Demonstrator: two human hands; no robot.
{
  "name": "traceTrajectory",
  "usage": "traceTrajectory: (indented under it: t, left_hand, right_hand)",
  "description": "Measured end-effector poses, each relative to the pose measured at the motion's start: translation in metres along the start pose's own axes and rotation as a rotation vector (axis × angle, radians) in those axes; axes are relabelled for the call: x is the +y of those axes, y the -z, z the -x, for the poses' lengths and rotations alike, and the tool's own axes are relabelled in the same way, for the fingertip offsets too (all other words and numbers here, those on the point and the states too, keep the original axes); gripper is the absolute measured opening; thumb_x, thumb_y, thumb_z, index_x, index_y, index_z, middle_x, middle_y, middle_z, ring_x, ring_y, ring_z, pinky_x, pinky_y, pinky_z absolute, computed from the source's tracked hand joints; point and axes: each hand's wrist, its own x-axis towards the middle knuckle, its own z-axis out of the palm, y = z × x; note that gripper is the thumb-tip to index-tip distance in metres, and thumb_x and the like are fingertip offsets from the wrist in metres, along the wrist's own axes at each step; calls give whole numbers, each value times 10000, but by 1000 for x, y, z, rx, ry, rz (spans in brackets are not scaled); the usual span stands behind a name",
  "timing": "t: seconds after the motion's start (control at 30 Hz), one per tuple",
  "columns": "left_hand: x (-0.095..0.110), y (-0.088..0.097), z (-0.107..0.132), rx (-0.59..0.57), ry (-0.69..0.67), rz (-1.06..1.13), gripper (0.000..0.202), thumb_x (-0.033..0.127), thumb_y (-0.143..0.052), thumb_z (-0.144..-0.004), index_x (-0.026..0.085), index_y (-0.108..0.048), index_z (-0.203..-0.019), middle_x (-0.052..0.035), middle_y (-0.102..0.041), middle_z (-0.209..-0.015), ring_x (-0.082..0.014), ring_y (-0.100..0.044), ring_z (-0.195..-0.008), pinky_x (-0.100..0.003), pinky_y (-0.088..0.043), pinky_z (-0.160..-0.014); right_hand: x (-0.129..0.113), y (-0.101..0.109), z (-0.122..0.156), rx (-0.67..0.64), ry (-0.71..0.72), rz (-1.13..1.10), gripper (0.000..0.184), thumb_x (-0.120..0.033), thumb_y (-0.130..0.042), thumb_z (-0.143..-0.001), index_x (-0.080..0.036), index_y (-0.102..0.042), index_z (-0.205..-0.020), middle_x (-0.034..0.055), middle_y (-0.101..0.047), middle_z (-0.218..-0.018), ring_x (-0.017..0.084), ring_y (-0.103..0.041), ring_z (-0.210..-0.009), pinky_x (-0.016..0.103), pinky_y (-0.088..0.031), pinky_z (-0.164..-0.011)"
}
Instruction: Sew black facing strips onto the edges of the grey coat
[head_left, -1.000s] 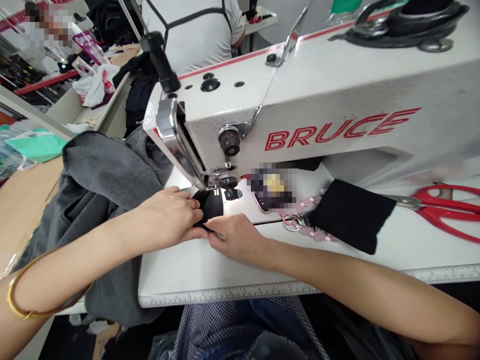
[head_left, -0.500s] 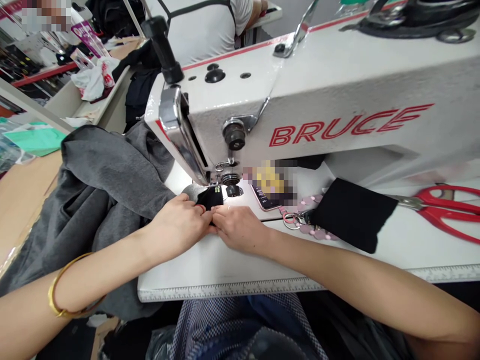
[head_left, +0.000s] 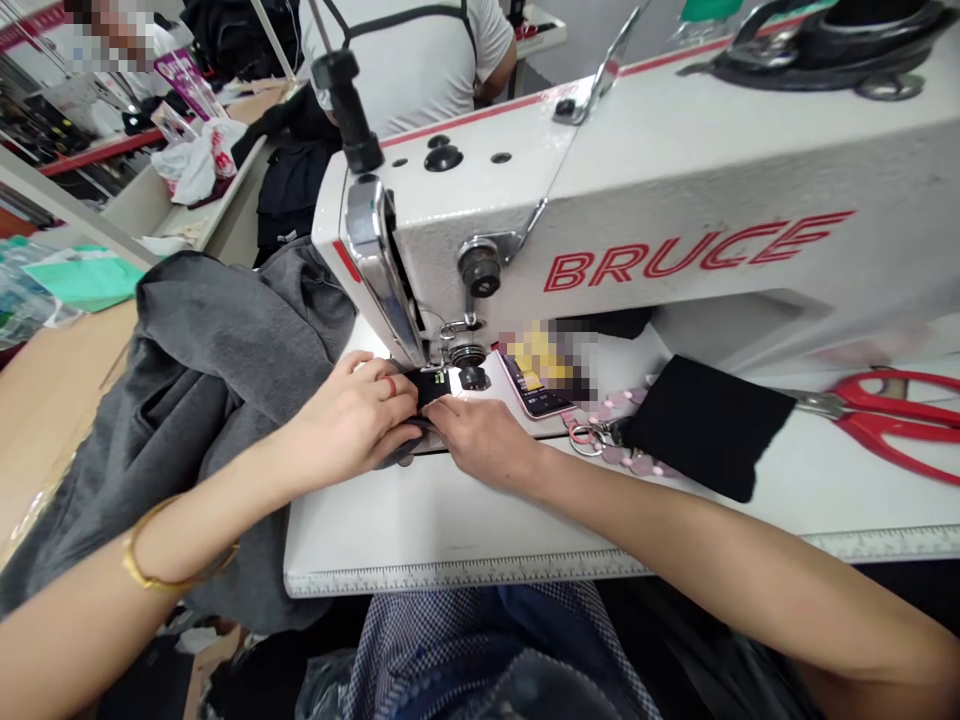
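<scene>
A small piece of black fabric (head_left: 430, 384) lies at the needle area of a white sewing machine (head_left: 637, 190), with a pale green mark on it. My left hand (head_left: 358, 412), a red ring on one finger, grips the fabric from the left, thumb below and fingers on top. Dark grey cloth shows beneath its thumb. Fingers pinched together, my right hand (head_left: 486, 436) holds the near right edge of the black fabric. The large grey garment (head_left: 225, 335) spreads left of the machine, partly under my left forearm. The exact finger contact is partly hidden.
Right of the needle lie a phone (head_left: 536, 392), a beaded strap with rings (head_left: 592, 438), a black cloth piece (head_left: 705, 425) and red-handled scissors (head_left: 892, 420). A ruler strip (head_left: 480, 578) runs along the table's front edge. Another person (head_left: 412, 70) sits behind the machine.
My left hand has lifted its fingers and shifted its grip, turning grey cloth up beside the black fabric. My right hand stays close to the same spot. The view has shifted slightly.
</scene>
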Motion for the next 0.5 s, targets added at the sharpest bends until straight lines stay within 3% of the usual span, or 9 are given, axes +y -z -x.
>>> traceTrajectory:
  t: [0.1,0.17,0.23,0.33,0.5]
  left_hand:
    - [2,-27,-1,111,170,27,284,402,-546,-758,143,-545,-874,-84,-606,-920,-224,-505,-912,-382,-357,-826]
    - [1,-42,0,145,206,-53,237,327,-568,-738,142,-539,-884,-92,-606,-943,-237,-512,-908,-409,-354,-836]
    - [-1,-50,4,148,143,-140,150,210,-524,-763,167,-547,-905,-69,-611,-994,-239,-505,-916,-433,-338,-850]
    - [-1,-54,17,138,20,-162,209,154,-445,-818,204,-549,-992,-28,-614,-1049,-231,-479,-917,-461,-314,-871]
    - [4,-58,25,142,60,-114,313,102,-399,-821,205,-543,-1079,-27,-629,-1024,-210,-471,-858,-472,-298,-886]
  right_hand:
    - [4,-2,-2,28,19,-30,182,-121,-385,-849,-125,-523,-968,65,-616,-856,146,-549,-692,250,-328,-546]
    - [6,-1,-1,41,19,-38,173,-104,-387,-840,-125,-533,-932,57,-622,-831,137,-544,-688,246,-334,-563]
    - [4,2,2,18,35,-16,169,-90,-388,-836,-137,-544,-878,39,-617,-799,133,-540,-686,245,-335,-568]
    - [-4,6,9,-25,86,75,178,-96,-389,-848,-140,-557,-887,46,-606,-855,144,-528,-718,257,-337,-572]
    - [-14,7,16,37,53,126,187,-103,-415,-839,-143,-570,-936,51,-591,-945,162,-505,-808,282,-355,-665]
